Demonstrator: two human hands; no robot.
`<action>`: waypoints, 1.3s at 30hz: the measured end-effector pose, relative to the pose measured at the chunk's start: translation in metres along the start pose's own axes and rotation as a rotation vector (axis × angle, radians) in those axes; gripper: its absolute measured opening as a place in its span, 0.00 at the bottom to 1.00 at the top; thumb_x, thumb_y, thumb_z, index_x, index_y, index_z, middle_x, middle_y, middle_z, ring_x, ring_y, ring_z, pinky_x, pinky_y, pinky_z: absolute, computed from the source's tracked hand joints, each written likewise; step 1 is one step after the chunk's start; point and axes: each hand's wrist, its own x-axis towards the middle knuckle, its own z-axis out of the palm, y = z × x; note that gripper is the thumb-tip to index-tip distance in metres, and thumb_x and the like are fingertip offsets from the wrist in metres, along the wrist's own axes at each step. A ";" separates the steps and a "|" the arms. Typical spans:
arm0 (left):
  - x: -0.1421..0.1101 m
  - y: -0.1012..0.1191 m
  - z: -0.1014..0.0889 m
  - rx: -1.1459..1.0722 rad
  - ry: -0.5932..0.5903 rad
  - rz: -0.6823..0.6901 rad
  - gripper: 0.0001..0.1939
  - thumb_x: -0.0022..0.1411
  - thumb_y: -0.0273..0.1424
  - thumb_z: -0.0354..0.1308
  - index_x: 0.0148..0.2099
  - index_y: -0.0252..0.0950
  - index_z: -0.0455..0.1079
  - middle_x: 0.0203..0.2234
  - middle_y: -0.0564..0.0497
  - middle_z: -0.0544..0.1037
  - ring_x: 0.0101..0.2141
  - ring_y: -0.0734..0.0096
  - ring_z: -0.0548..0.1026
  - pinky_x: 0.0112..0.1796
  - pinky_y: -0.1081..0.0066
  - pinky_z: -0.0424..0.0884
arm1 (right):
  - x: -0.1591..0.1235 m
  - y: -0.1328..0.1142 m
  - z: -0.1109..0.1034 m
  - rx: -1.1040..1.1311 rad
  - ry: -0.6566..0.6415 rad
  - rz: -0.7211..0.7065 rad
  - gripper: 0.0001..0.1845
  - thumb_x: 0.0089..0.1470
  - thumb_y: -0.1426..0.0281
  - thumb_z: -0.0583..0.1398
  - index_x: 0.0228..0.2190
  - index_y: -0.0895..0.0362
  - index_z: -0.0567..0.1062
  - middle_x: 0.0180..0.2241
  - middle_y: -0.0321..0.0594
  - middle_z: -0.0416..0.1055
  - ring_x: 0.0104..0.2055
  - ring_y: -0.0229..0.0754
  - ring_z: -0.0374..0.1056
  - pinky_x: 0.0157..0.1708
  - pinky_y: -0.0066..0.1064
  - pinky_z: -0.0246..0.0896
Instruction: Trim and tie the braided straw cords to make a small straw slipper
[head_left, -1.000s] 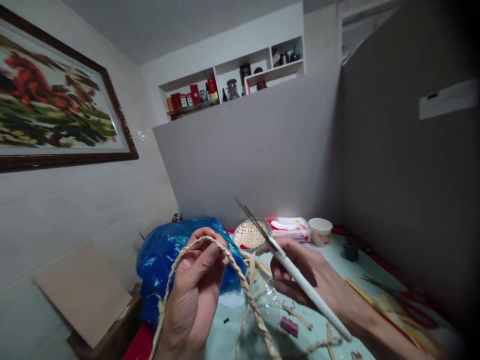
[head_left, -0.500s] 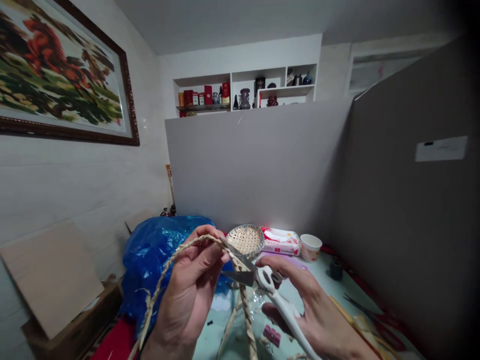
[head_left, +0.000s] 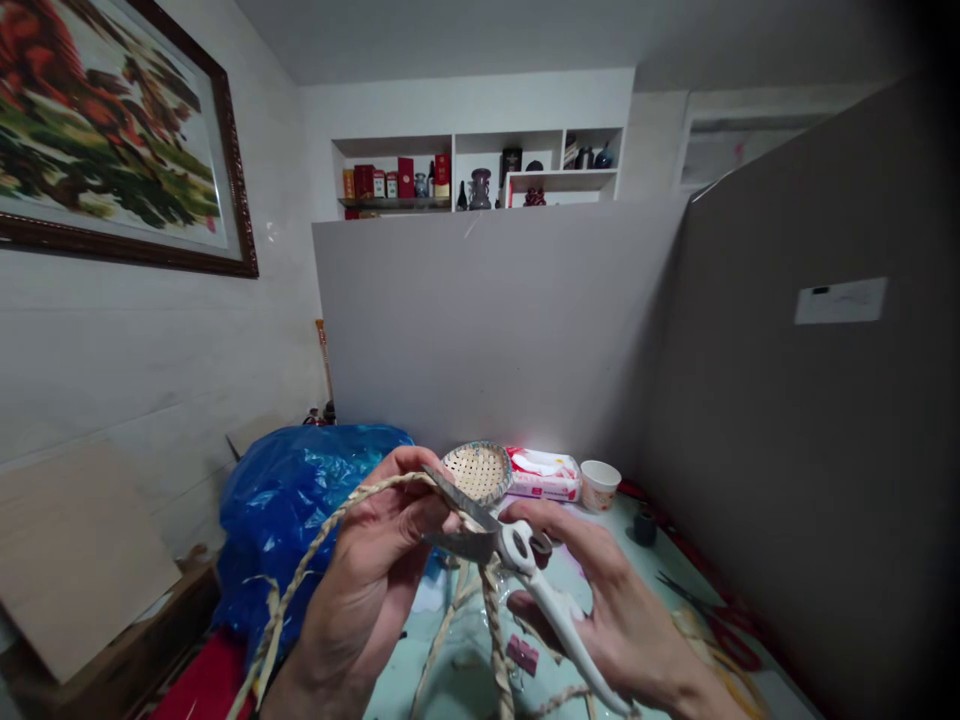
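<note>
My left hand pinches a pale braided straw cord, which arches over the fingers and hangs down on the left. More of the cord drops below the hands toward the table. My right hand is wrapped round the white handles of a pair of scissors. The scissors' blades are spread, pointing left at the left fingertips, with the cord passing between or just behind them; I cannot tell exactly which.
Behind the hands are a blue plastic bag, a woven basket, a tissue pack and a paper cup. A purple clip lies on the table. Red-handled scissors lie at right. Grey panels stand behind.
The view has shifted slightly right, so everything appears further left. The scissors' blades have come further over the left fingertips and the cord. Both hands keep their holds.
</note>
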 end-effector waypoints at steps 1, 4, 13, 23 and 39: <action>0.000 0.000 0.000 -0.003 -0.008 -0.007 0.05 0.54 0.23 0.67 0.34 0.37 0.77 0.27 0.53 0.78 0.28 0.77 0.74 0.34 0.80 0.72 | 0.000 0.000 0.000 0.008 0.000 0.001 0.21 0.44 0.72 0.66 0.44 0.57 0.75 0.41 0.45 0.79 0.35 0.44 0.75 0.33 0.32 0.72; 0.002 0.001 0.001 -0.022 -0.020 -0.025 0.06 0.54 0.23 0.68 0.34 0.37 0.77 0.27 0.54 0.78 0.29 0.77 0.74 0.35 0.80 0.72 | -0.001 0.001 0.000 0.026 -0.001 0.002 0.22 0.44 0.72 0.66 0.44 0.56 0.75 0.41 0.44 0.79 0.34 0.43 0.74 0.33 0.32 0.72; -0.001 -0.005 0.005 -0.036 0.010 -0.059 0.08 0.53 0.19 0.66 0.33 0.36 0.77 0.29 0.54 0.78 0.33 0.75 0.75 0.38 0.79 0.73 | 0.001 0.002 0.005 0.100 -0.023 0.068 0.12 0.49 0.69 0.64 0.39 0.54 0.76 0.29 0.39 0.76 0.27 0.42 0.68 0.29 0.32 0.66; 0.003 -0.009 0.003 -0.068 0.008 -0.076 0.08 0.58 0.18 0.63 0.33 0.36 0.74 0.27 0.55 0.72 0.29 0.78 0.70 0.34 0.79 0.70 | 0.002 0.021 0.016 0.635 -0.047 0.434 0.16 0.48 0.62 0.68 0.35 0.57 0.72 0.18 0.28 0.64 0.18 0.31 0.54 0.18 0.24 0.51; -0.005 -0.014 0.012 0.207 0.003 -0.114 0.03 0.57 0.24 0.65 0.34 0.36 0.75 0.26 0.54 0.75 0.28 0.77 0.71 0.32 0.81 0.68 | -0.003 0.002 0.008 0.801 0.162 0.385 0.24 0.49 0.63 0.70 0.46 0.51 0.71 0.36 0.37 0.76 0.39 0.42 0.73 0.39 0.32 0.68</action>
